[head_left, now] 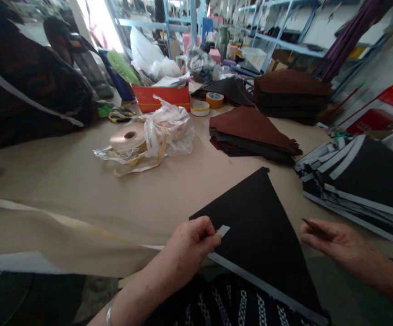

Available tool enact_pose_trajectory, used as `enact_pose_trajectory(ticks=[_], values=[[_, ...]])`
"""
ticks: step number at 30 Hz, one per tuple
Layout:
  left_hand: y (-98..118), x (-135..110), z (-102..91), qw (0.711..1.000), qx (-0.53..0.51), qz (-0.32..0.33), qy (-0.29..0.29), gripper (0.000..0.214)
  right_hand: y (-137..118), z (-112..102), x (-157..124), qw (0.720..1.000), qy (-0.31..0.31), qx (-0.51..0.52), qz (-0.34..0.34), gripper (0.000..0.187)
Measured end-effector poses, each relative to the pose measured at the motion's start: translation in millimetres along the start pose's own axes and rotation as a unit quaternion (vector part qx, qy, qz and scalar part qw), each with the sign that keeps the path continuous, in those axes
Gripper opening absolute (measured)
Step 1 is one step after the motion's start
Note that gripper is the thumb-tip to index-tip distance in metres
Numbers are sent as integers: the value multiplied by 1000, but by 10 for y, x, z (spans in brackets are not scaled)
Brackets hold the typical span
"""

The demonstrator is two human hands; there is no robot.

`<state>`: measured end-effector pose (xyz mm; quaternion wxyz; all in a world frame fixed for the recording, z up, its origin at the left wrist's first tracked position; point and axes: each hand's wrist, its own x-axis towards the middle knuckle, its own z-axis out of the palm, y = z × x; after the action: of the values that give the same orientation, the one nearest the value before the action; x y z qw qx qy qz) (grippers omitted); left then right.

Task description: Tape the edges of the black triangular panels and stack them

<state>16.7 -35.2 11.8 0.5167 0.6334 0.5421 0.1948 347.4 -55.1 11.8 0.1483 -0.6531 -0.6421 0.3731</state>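
Observation:
My left hand (196, 240) is closed in a pinch on a pale tape strip (224, 230), whose short end sticks out past the fingertips. Beneath that hand lies a black fan-shaped fabric panel (257, 222), with a white strip (250, 277) along its near edge. Right of the panel, my right hand (335, 240) is closed around a thin dark pointed tool (314, 227); its handle is hidden in the fingers, so its exact kind does not show. A long band of tape (63, 217) runs in from the left toward my left hand.
A tape roll (128, 135) and a crumpled plastic bag (169, 129) sit mid-table. Behind the panel is a stack of brown and black pieces (247, 129); at right, a pile of white-edged black pieces (369, 176). Farther back stand an orange box (162, 97) and a taller brown stack (291, 90).

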Motion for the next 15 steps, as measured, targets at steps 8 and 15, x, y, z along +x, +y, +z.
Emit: enact_pose_trajectory(ticks=[8,15], values=[[41,-15,113,999,-43,-3,-6,19,-943,595,572,950,-219,222,-29,28],[32,33,77,1000,9,-23,5,17,-1024,723,744,935,-273,216,-68,10]])
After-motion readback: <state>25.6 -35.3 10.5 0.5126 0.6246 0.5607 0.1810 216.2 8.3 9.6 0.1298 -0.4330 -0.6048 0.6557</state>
